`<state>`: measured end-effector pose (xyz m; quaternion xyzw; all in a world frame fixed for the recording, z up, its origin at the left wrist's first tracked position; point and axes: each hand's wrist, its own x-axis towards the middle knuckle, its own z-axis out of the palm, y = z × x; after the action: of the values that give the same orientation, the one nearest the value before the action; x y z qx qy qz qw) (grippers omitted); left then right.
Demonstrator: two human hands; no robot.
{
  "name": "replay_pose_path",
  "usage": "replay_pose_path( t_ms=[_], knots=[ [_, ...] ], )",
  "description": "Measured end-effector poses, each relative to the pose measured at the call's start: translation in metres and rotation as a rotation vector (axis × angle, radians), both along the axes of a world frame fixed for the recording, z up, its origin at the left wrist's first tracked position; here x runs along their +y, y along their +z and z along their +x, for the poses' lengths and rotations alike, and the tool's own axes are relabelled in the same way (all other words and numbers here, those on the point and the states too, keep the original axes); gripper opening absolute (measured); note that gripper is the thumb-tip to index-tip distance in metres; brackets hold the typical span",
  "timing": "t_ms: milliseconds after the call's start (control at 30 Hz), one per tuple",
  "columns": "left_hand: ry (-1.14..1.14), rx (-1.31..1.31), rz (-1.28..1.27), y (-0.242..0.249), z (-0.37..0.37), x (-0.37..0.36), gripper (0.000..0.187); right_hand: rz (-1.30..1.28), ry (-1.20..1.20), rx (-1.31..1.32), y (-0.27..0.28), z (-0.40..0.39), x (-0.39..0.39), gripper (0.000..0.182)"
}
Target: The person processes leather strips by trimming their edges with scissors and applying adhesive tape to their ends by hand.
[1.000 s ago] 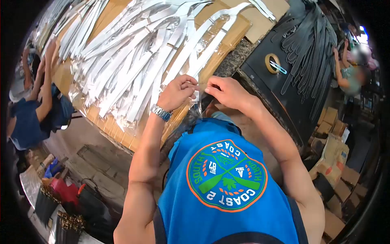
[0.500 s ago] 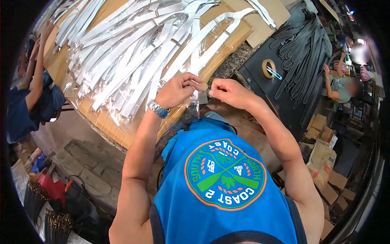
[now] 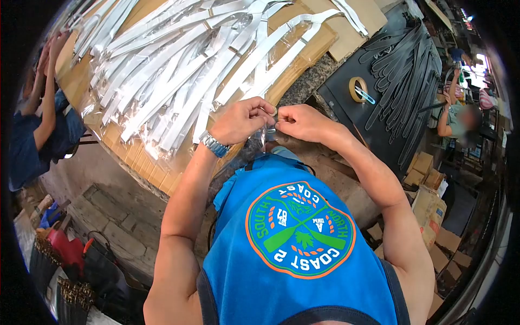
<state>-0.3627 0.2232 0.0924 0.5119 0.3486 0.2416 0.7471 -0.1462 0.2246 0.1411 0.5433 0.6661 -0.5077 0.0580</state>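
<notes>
My left hand [image 3: 246, 120], with a metal watch [image 3: 215, 144] on the wrist, has its fingers pinched on a clear plastic bag [image 3: 264, 139] just above my lap. My right hand [image 3: 304, 122] is closed too, fingertips at the bag's edge and almost touching the left ones. What lies inside the bag is mostly hidden by the fingers. Beyond my left hand spreads a pile of white suspenders [image 3: 187, 65] with metal sliders, many in clear plastic. One white Y-shaped pair [image 3: 281, 51] lies nearest my hands.
The pile rests on a cardboard-covered table [image 3: 146, 176]. On a black surface to the right are a tape roll [image 3: 356, 89], a light-blue cutter [image 3: 365, 96] and bunched black straps [image 3: 403, 70]. One person [image 3: 40, 119] is at the left, another [image 3: 457, 120] at the right. Cardboard boxes [image 3: 428, 211] stand lower right.
My hands have drawn closer together, the right one moving slightly left. The person at the right has shifted their arms.
</notes>
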Motion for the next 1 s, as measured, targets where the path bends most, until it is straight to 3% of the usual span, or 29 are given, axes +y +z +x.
replay_pose_path(
  t_ms=[333,533,700,800,867,900,1000],
  knots=[
    [-0.077,-0.121,-0.144,0.004,-0.004,0.002,0.036,0.227,0.049,-0.162,0.004,-0.015,-0.005,0.031],
    [-0.087,-0.016,0.116,0.008,-0.013,0.000,0.046,0.272,0.083,-0.189,0.010,-0.023,0.000,0.034],
    [-0.008,0.028,0.072,0.014,-0.017,0.000,0.042,0.408,0.078,-0.258,0.012,-0.027,0.004,0.052],
    [0.051,0.008,0.033,0.011,-0.018,-0.003,0.039,0.551,0.016,-0.072,0.000,-0.021,0.004,0.064],
    [0.082,-0.066,-0.010,0.012,-0.018,-0.006,0.040,0.286,-0.101,0.155,0.003,-0.020,0.004,0.063],
    [0.077,0.023,0.108,0.000,-0.018,-0.007,0.042,0.186,-0.180,0.310,-0.005,-0.017,0.001,0.059],
    [0.126,-0.083,-0.092,0.008,-0.021,-0.008,0.045,-0.111,-0.420,0.606,-0.027,-0.016,-0.008,0.043]
  ],
)
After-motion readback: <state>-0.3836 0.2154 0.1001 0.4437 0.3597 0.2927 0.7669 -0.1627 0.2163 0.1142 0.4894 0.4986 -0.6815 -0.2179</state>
